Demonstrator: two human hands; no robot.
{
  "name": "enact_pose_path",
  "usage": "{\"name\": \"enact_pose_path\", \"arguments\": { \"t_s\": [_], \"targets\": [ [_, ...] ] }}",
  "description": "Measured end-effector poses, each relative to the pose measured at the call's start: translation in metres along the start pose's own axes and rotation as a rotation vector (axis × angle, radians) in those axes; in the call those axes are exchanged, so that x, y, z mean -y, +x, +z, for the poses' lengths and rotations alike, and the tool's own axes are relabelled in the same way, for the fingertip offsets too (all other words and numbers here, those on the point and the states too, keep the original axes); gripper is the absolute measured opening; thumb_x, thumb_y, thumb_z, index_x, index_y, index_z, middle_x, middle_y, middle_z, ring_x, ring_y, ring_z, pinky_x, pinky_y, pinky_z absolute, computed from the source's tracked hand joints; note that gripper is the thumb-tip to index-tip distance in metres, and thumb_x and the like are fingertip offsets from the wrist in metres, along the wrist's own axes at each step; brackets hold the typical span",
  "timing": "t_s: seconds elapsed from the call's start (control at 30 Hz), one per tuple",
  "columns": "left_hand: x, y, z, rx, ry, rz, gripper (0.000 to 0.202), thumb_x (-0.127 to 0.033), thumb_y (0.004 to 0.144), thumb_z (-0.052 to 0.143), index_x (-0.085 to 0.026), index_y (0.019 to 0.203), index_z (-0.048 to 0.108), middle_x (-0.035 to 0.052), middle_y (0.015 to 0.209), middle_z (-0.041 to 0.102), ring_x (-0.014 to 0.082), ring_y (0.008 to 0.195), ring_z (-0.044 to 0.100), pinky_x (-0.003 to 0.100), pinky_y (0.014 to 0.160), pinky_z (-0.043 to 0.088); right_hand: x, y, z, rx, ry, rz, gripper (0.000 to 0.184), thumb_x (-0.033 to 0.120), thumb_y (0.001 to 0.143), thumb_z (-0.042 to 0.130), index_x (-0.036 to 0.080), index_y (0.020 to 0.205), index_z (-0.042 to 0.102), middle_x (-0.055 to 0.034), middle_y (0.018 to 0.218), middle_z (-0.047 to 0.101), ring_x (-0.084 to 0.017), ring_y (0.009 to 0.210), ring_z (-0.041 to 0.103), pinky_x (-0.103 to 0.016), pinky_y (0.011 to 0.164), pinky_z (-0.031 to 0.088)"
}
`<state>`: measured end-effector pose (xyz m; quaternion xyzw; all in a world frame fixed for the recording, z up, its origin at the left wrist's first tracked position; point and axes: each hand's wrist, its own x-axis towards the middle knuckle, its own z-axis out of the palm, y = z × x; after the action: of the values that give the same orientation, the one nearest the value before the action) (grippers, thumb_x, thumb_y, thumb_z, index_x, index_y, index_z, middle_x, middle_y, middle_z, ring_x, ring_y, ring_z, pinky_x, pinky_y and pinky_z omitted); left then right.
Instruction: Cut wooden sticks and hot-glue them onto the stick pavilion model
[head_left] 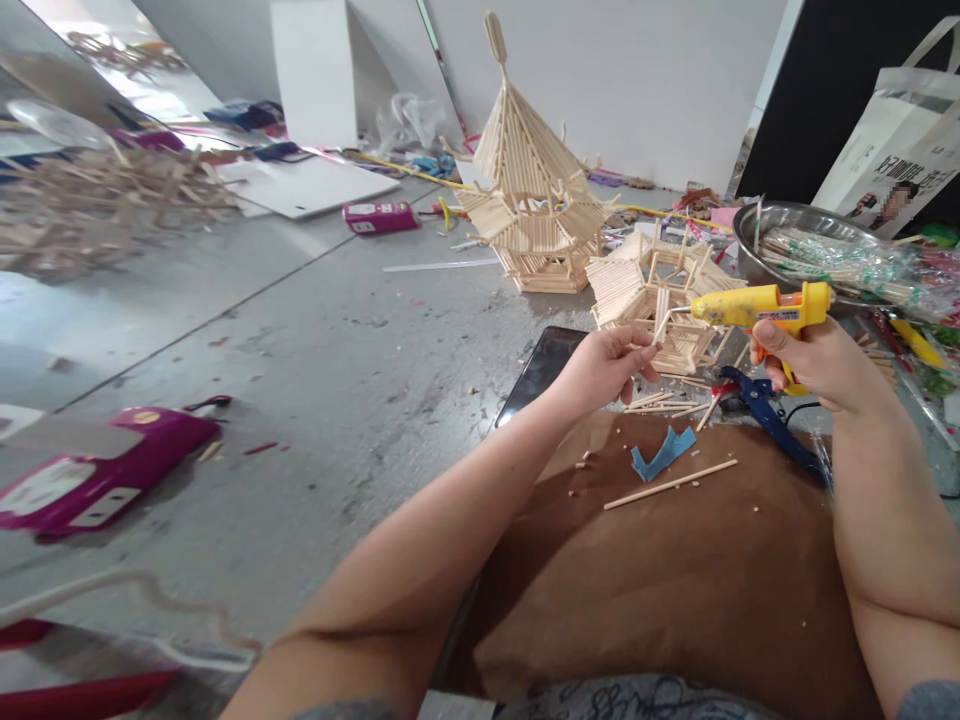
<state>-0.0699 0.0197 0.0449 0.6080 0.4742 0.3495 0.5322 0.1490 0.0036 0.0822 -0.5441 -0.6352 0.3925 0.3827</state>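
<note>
Between the fingertips of my left hand (611,365) is a short piece of pale wooden sticks (662,312), standing roughly upright. My right hand (821,365) is wrapped round the grip of a yellow glue gun (739,306). Its nozzle points left, at or very near the sticks; I cannot tell whether it touches. Just behind them stands a small roofed wooden-stick model (622,280). A taller stick pagoda (525,150) with a pointed roof rises farther back. Below my hands, a loose stick (671,485) and a blue scrap (664,455) lie on brown cloth (675,590).
Blue-handled cutters (776,420) lie below the glue gun. A dark phone or tablet (536,375) is partly behind my left wrist. At right, a metal bowl (750,235) holds wrapped sticks, near a tote bag (855,130). Purple devices (127,460) sit on the grey floor.
</note>
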Motion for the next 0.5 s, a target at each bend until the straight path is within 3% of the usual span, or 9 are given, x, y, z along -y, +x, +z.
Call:
{"name": "enact_pose_path", "arguments": {
  "t_s": [0.5],
  "targets": [
    [-0.0023, -0.0007, 0.0003, -0.004, 0.007, -0.013, 0.006, -0.018, 0.080, 0.050, -0.014, 0.078, 0.054, -0.0009, 0.057, 0.061, 0.0006, 0.030, 0.040, 0.014, 0.033, 0.030, -0.0012, 0.0005, -0.0006, 0.002, 0.010, -0.021, 0.033, 0.051, 0.069, 0.058, 0.020, 0.062, 0.050, 0.0029, 0.053, 0.047, -0.005, 0.036, 0.039, -0.023, 0.033, 0.033]
  ]
}}
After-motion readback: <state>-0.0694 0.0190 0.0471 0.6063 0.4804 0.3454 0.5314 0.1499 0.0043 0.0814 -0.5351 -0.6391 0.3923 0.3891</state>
